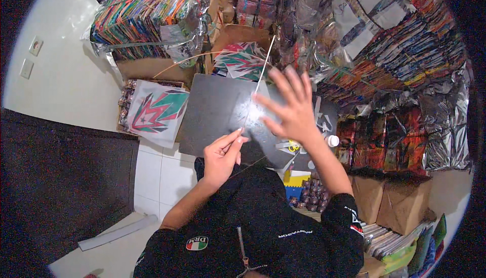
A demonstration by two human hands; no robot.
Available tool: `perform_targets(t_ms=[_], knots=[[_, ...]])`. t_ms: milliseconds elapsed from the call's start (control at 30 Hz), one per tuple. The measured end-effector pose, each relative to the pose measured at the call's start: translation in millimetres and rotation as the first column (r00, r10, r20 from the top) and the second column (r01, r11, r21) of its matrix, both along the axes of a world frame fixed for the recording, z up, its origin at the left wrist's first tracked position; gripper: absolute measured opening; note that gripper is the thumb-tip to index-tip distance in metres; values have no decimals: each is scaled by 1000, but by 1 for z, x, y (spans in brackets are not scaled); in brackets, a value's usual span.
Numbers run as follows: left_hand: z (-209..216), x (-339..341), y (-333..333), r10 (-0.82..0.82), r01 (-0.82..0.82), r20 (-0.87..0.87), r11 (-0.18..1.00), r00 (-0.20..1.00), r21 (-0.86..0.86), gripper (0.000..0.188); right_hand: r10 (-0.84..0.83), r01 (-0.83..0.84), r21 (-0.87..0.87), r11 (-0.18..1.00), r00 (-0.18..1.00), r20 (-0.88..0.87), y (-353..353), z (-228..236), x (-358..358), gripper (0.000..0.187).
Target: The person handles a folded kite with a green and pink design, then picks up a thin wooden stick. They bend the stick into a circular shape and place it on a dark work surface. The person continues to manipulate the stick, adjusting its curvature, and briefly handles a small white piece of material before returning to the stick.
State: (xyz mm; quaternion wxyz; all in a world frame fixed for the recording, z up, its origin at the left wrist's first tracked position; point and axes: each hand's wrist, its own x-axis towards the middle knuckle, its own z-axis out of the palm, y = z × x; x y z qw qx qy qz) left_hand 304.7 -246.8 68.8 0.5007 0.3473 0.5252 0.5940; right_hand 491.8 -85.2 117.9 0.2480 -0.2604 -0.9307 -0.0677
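My left hand (223, 155) is closed in a pinch at the near side of the dark grey tabletop (207, 103). Between its thumb and fingers is the lower end of a thin stick (261, 75), which slants up and away and looks white along its far part. My right hand (292, 108) is spread open over the table, slightly blurred. Its fingertips come close to the middle of the stick; whether they touch it I cannot tell. A fine dark line also runs by my left hand toward my lap, too thin to identify.
Yellow-handled scissors (292, 146) and a white-capped bottle (331, 141) lie at the right. Printed red-and-green sheets (157, 108) top a box at left; more fill a cardboard box (248, 34) beyond the table. Wrapped bundles (147, 14) are stacked around.
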Motion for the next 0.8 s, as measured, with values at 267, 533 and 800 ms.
perform_targets(t_ms=[267, 533, 800], knots=[[1, 2, -8, 24, -24, -16, 1000, 1000, -4, 30, 144, -144, -52, 988, 990, 3, -35, -2, -1, 51], [3, 3, -6, 18, -18, -4, 1000, 1000, 25, 30, 106, -110, -128, 986, 994, -32, -9, -11, -2, 52], [-4, 7, -10, -21, 21, -11, 1000, 1000, -22, 31, -139, 139, -17, 990, 990, -26, 45, 4, 4, 49]])
